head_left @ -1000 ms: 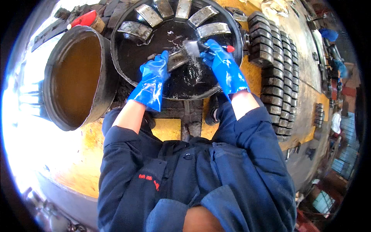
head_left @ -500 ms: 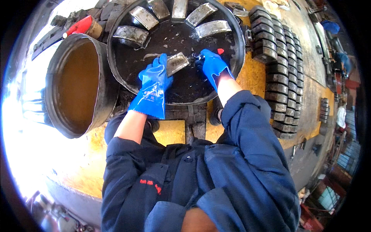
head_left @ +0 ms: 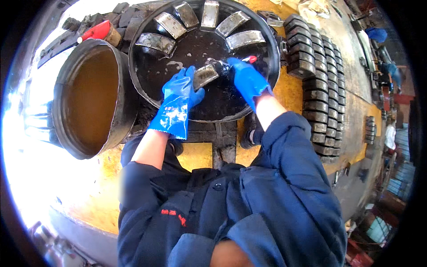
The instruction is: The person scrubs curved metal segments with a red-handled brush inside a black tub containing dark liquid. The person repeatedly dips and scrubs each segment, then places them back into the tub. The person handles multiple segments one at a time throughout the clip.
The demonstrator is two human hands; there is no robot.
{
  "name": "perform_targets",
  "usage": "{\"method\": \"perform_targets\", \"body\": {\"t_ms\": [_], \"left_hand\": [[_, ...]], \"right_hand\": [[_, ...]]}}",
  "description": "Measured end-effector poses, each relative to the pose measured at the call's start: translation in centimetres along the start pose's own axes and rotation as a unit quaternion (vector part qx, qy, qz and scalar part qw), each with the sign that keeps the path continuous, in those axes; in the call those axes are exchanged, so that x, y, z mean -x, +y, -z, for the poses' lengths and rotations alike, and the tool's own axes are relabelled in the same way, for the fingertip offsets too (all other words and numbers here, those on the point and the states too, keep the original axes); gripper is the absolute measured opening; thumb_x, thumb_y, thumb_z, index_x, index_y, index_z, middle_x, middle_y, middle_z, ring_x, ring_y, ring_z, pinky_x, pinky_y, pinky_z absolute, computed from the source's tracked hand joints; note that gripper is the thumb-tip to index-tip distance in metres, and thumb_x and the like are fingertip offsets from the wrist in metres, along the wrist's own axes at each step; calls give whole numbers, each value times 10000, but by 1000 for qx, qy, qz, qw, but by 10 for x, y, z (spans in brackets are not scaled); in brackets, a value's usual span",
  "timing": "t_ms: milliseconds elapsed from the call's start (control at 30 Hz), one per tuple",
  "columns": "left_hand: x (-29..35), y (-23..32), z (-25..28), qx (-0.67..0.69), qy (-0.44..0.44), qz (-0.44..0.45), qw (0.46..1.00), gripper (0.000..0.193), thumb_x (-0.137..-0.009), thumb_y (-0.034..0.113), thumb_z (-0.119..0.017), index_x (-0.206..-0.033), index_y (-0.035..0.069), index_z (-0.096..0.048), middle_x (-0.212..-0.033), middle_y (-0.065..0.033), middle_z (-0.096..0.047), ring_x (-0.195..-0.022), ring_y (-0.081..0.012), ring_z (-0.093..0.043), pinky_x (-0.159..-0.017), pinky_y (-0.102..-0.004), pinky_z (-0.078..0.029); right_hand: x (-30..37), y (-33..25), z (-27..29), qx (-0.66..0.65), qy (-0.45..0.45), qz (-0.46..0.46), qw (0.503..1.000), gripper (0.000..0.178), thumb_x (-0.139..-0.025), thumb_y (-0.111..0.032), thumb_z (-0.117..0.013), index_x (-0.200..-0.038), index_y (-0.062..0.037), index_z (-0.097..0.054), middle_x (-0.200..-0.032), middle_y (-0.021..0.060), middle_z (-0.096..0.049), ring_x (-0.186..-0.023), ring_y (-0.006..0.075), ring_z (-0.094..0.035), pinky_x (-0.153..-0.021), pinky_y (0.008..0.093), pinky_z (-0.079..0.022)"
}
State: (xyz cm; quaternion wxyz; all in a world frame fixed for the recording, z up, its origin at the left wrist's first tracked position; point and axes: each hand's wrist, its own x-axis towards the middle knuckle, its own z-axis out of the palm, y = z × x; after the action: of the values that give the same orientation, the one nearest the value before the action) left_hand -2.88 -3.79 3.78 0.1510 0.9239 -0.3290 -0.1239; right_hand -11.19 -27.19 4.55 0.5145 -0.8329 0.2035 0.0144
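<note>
Both my hands wear blue rubber gloves over a round black tub [head_left: 133, 75]. My left hand [head_left: 179, 84] grips a curved, oblong metal block [head_left: 206, 76] by its left end, holding it tilted above the dark tub bottom. In my right hand [head_left: 246, 78], closed fingers hold what looks like a brush [head_left: 251, 58], its red and white handle end showing past the knuckles. Its dark, wet head meets the right end of the block. Several similar metal blocks [head_left: 171, 25] lie fanned along the tub's far side.
A tilted metal drum [head_left: 116, 100] with brownish liquid stands left of the tub. Behind it lies a red scoop-like thing [head_left: 95, 31] by dark blocks. To the right, several long rows of curved dark blocks [head_left: 316, 99] line the yellow worktop [head_left: 291, 95].
My right hand has shifted slightly, and the brush's dark head now touches the block's end. More of the red and white handle end shows. The block has moved slightly down in view.
</note>
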Motion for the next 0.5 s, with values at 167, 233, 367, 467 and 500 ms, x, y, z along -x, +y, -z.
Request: {"method": "perform_targets", "body": {"t_ms": [167,233,367,467,500], "left_hand": [[-4,-8,-7,41,59,-18,997,809,-864,459,-689,-1515,20,-496,-1400,-239,-645,-1284,-415,-628,-1126,-449,-486],[-5,7,18,78,-3,11,997,762,-882,418,-721,-1497,15,-521,-1393,-242,-657,-1274,-404,-647,-1116,-448,-497],[-15,-54,-6,498,68,48,863,629,-954,354,-770,-1451,19,-581,-1340,-139,-705,-1228,-287,-686,-1037,-427,-556],[-17,-32,16,724,-5,160,671,491,-1038,406,-647,-1405,81,-616,-1361,-142,-693,-1192,-303,-700,-924,-465,-602],[-22,-30,11,730,-11,151,666,491,-1038,406,-647,-1405,81,-616,-1361,-142,-693,-1192,-303,-700,-924,-465,-602]], "right_hand": [[4,-17,22,145,8,110,983,359,-1069,-86,-488,-1383,-49,-657,-1294,184,-723,-1147,270,-693,-1038,371,-508],[4,-1,18,20,-11,27,999,355,-1070,-87,-489,-1380,-45,-657,-1291,185,-724,-1144,271,-696,-1031,374,-514],[-22,46,-23,13,-23,-1,1000,314,-1067,-112,-508,-1313,-31,-686,-1277,170,-729,-1134,271,-701,-988,366,-534],[-39,112,-33,72,-4,83,994,282,-1051,-137,-542,-1266,-42,-697,-1169,126,-760,-1030,255,-722,-901,371,-559],[-54,151,-33,-66,18,68,995,272,-1042,-140,-556,-1258,-58,-700,-1121,115,-768,-980,255,-730,-871,385,-566]]}}
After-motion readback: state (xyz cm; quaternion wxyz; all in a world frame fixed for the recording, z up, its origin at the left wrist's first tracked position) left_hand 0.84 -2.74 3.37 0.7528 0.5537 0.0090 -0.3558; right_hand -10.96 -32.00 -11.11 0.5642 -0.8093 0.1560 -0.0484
